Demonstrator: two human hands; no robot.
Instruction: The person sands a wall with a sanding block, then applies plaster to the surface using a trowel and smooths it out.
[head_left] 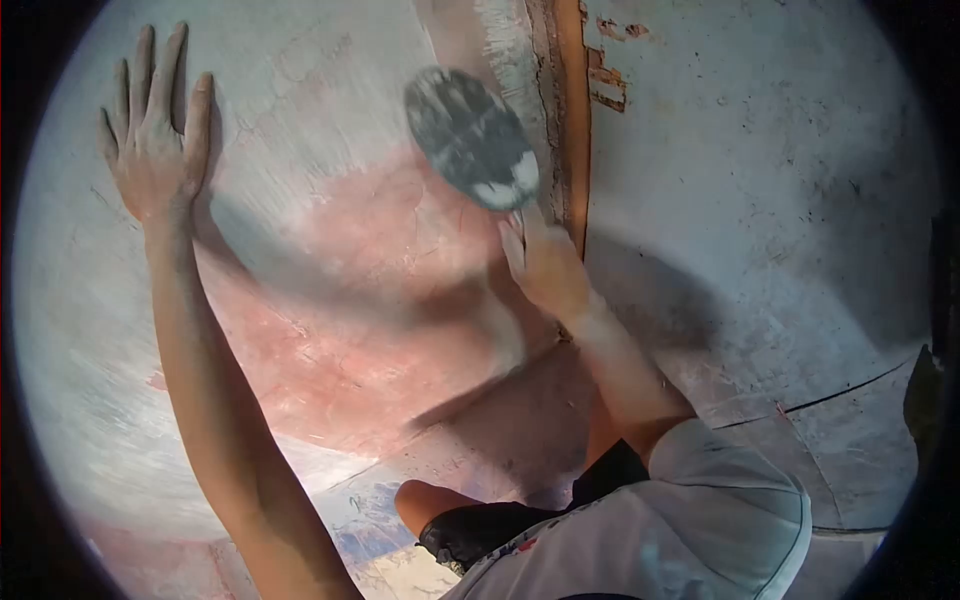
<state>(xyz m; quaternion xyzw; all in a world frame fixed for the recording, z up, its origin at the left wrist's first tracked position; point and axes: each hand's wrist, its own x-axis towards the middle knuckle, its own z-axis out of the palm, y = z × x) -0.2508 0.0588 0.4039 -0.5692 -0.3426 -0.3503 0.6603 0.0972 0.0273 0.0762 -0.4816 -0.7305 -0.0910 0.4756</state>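
Your left hand (155,170) lies against the mottled wall (270,110), its fingers (168,75) straight, spread and released, gripping nothing. Your right hand (555,270) is clenched around the handle (522,215) of the oval tool (470,135). That tool sits just beyond your right fingers (513,248), up and to their left, with its dark grey face toward you (pale smears mark it, heaviest at the end nearest your grip). Both tool and hand are a little blurred, and you cannot tell here whether the tool touches the wall.

The brown strip (574,130) runs upward just to the right of your right fingers, and the grey panel (750,150) spreads out beyond it. Between your two hands, lower than your fingers, you have the pink patch (330,320), crossed by a soft shadow (400,300). Well below your right fingers are your bent knee (425,502), black shorts (480,530) and pale shirt (650,530).
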